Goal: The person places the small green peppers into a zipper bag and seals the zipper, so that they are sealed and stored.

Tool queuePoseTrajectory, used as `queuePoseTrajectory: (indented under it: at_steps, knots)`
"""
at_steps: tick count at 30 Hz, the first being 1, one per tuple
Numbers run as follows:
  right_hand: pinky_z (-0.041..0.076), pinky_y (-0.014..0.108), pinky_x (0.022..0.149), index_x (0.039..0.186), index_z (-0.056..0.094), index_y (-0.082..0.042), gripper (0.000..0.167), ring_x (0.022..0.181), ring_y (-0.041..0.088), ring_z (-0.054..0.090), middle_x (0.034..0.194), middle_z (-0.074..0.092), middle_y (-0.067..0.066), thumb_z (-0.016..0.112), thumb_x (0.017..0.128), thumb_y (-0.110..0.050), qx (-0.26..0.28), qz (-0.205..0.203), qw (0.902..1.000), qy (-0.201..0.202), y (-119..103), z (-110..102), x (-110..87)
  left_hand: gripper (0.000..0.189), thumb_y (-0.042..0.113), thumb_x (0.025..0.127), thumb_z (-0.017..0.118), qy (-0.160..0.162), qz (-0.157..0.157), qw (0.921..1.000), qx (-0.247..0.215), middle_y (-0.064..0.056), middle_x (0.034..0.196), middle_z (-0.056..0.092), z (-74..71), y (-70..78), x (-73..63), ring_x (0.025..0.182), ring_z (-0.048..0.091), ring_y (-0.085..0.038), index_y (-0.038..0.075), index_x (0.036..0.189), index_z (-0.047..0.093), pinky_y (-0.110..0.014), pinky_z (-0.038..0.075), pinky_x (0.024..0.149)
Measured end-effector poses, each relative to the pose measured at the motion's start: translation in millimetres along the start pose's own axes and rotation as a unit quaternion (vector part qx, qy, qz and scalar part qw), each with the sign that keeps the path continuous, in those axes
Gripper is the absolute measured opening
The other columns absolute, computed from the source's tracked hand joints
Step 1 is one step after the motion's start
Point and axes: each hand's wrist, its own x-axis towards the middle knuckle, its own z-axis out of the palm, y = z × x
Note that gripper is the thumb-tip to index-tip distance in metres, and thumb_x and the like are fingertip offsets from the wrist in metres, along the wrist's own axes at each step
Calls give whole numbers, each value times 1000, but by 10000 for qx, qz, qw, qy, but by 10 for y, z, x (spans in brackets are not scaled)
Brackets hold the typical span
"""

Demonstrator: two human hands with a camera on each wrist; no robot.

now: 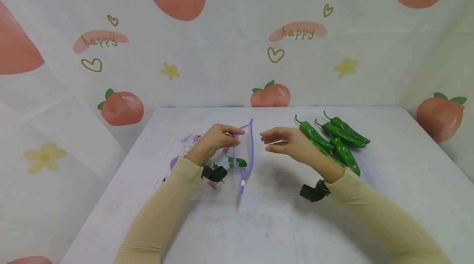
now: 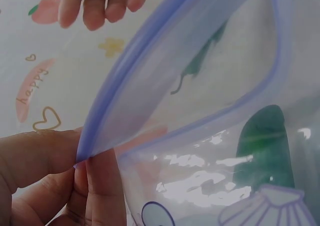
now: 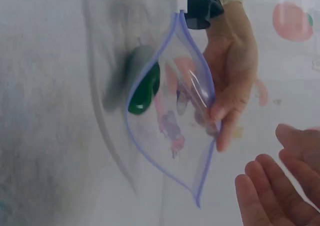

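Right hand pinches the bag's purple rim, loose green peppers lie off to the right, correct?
Wrong hand: the left hand pinches the purple rim of the bag, as the head view shows; loose green peppers do lie off to the right.

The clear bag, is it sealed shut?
No, the clear bag gapes wide, its two purple edges standing apart beyond the white slider.

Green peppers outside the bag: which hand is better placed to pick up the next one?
Right, I'd say. The right hand holds nothing and is nearer the green peppers; the left hand is occupied, pinching the open bag.
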Motion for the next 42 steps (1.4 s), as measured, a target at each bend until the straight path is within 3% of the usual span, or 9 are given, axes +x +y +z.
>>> queuePoseTrajectory:
  at_steps: [5, 11, 15, 19, 22, 24, 33, 38, 42]
  knots:
    - [54, 27, 87, 124, 62, -2, 41, 111, 26, 64, 123, 64, 17, 73, 85, -6, 136, -313, 9993, 166, 9, -130, -73, 37, 1, 86, 68, -19, -36, 10000, -89, -5, 94, 53, 1, -12, -7, 84, 55, -16, -2, 122, 65, -22, 52, 76]
    - [53, 25, 88, 129, 59, -4, 47, 111, 7, 62, 129, 60, 16, 74, 84, -9, 148, -281, 9984, 472, 31, -264, -181, 38, 0, 86, 68, -57, 12, 9999, -161, -4, 92, 53, -8, -28, -3, 82, 55, -14, -4, 123, 63, -23, 52, 76]
    - [50, 23, 92, 130, 56, 0, 50, 113, 2, 59, 132, 57, 20, 74, 83, -4, -46, -693, 9948, 745, 75, -339, -226, 37, 0, 86, 68, -39, 1, 9999, -142, -4, 93, 51, -10, -29, -6, 82, 55, -15, -3, 123, 64, -22, 52, 77]
    - [48, 22, 95, 134, 53, 0, 55, 118, 4, 57, 131, 59, 5, 73, 83, 0, -123, -995, 9896, 1035, 131, -402, -276, 37, 0, 86, 68, -40, -12, 9999, -98, -5, 93, 50, -14, -36, 0, 82, 53, -16, -3, 123, 64, -22, 51, 76]
    - [46, 20, 97, 138, 50, -1, 60, 121, 3, 55, 130, 57, -11, 73, 82, 1, -217, -1051, 9862, 1259, 172, -443, -316, 37, 0, 86, 68, -38, -21, 10000, -78, -5, 93, 51, -14, -33, 2, 82, 53, -16, -2, 123, 64, -22, 51, 76]
    - [45, 18, 97, 140, 48, -3, 63, 123, 0, 52, 131, 56, -14, 73, 82, 1, -283, -1025, 9848, 1371, 202, -472, -343, 37, 1, 86, 68, -38, -21, 10000, -86, -4, 93, 51, -13, -30, 3, 82, 54, -16, -2, 122, 65, -23, 50, 76]
    - [42, 14, 98, 144, 43, -2, 70, 126, -6, 47, 140, 52, -4, 75, 81, 0, -442, -780, 9828, 1617, 354, -541, -434, 37, -1, 86, 67, -84, 32, 9997, -220, -4, 92, 52, -17, -25, 0, 82, 55, -14, -4, 123, 63, -24, 51, 77]
    - [40, 11, 98, 142, 44, 0, 68, 123, -12, 44, 143, 48, 16, 75, 82, -2, -656, -576, 9824, 1652, 450, -571, -504, 38, -1, 86, 67, -106, 19, 9997, -218, -4, 93, 51, -6, -18, -6, 82, 55, -14, -3, 123, 63, -25, 51, 77]
    - [41, 12, 98, 143, 44, -2, 66, 123, -14, 41, 144, 46, 21, 75, 84, -10, -1047, -211, 9813, 1604, 519, -603, -557, 38, -1, 86, 67, -97, 20, 9998, -194, -4, 93, 51, -3, -20, -7, 82, 55, -15, -3, 123, 64, -23, 51, 75]
